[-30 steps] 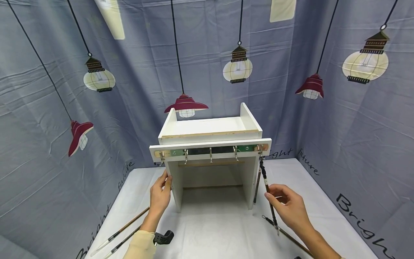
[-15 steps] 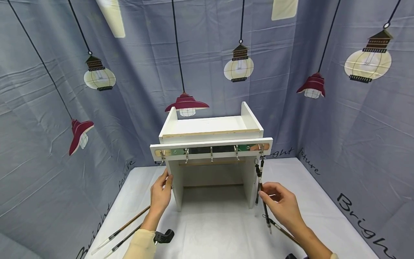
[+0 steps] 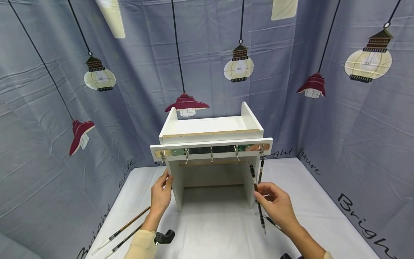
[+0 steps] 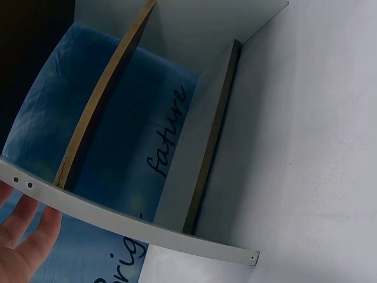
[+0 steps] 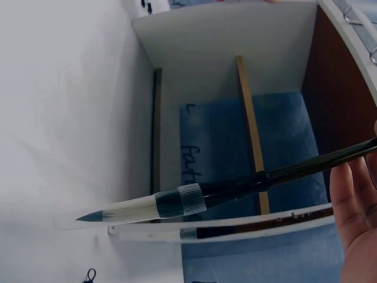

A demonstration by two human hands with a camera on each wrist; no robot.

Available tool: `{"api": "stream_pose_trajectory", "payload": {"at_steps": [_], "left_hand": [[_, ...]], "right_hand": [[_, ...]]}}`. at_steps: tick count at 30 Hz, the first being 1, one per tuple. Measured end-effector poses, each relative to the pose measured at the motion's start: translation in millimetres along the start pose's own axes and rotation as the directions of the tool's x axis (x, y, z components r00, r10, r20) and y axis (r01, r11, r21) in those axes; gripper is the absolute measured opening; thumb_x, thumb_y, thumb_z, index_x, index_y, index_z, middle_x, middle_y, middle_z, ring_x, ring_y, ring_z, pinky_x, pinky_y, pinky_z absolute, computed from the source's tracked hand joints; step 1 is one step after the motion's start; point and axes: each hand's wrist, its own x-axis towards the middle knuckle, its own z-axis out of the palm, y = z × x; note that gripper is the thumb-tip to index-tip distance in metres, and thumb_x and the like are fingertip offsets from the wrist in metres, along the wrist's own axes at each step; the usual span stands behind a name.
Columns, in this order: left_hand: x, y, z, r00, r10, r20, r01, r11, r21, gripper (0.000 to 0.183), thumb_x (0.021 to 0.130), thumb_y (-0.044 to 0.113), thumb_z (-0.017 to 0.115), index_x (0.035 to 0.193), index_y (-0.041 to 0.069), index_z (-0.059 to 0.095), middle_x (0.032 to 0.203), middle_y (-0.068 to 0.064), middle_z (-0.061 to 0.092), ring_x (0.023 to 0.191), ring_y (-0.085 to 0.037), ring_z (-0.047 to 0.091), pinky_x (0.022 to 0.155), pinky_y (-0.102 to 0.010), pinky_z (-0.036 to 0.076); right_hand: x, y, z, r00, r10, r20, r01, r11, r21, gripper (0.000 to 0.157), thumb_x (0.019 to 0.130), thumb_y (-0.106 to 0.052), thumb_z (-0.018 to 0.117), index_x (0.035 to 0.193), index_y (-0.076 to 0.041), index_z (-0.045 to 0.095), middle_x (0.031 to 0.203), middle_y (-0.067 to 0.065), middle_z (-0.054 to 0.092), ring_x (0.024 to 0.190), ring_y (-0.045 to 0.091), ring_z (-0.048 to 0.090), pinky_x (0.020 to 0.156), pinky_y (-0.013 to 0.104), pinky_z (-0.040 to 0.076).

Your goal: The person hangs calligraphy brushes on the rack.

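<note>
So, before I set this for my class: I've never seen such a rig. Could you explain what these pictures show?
No machine here: a person works bare-handed. The view with both arms comes from a head-worn camera, looking forward and down; the two close-ups come from wrist cameras, each facing that hand's work. The right hand holds a brush, tip down, while the left hand touches the side of a white shelf. Hooks run along the shelf's front, and a second brush appears to hang at the right end. On the white table lie two more brushes beside the left sleeve, and another brush partly hidden by the right hand.
</note>
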Motion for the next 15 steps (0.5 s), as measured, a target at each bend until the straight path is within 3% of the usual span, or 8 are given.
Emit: {"api": "stream_pose_trajectory", "payload": {"at_steps": [15], "left_hand": [[0.6,-1.2,1.8,1.0,0.019,-0.024,-0.018,1.0,0.011,0.047,0.107,0.031,0.058,0.149,0.011,0.055,0.138,-0.014,0.067,0.11,-0.036,0.071,0.09,-0.054,0.056]], "right_hand": [[4,-3,17.9,0.999,-0.039,0.024,0.037,0.996,0.085,0.023,0.086,0.001,0.08,0.104,-0.01,0.071,0.089,0.003,0.071,0.077,0.004,0.066,0.066,0.021,0.055]]}}
